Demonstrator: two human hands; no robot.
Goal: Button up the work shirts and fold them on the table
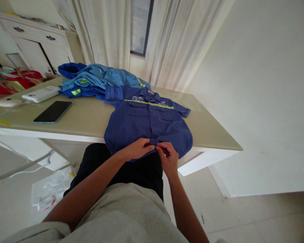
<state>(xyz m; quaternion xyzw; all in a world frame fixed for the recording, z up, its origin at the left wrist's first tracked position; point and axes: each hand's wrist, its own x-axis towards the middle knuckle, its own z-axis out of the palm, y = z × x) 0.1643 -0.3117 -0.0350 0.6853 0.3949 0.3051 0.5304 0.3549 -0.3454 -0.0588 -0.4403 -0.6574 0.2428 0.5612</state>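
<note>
Across the middle of the frame, from the left edge to right of centre: a pale green table point(86, 118) with a white edge. Behind it, along the top of the frame, cream curtains point(103, 33) hanging on either side of a dark-framed window point(139, 27). In the upper left corner, a white cabinet point(32, 44) with drawers and dark handles.

Spread flat on the table at centre frame, front side up and collar toward the curtains: a dark blue shirt point(147, 125) with short sleeves, two chest pockets and a yellow-green stripe across the chest. Lower hem draped over the near table edge, just above the person's lap. Up and to the left, touching the shirt's sleeve on the frame-left side: a loose pile of lighter blue garments point(98, 79) with yellow-green patches.

At lower left, on the floor under the table, a crumpled clear plastic bag point(50, 192). On the table at the left of the frame, well apart from the shirt, a black phone point(52, 111) lying flat. Just above it a white power bank point(40, 94), and at the far left a small white rounded device point(7, 102) with a cable trailing off the edge.

Just below centre, at the hem: left hand point(136, 149) palm down, thumb and forefinger pinched together on the cloth. Right beside it, right hand point(169, 158), fingers curled, thumb and forefinger likewise clamped on the hem. Fingertips of both hands meeting at the middle of the shirt's front edge.
</note>
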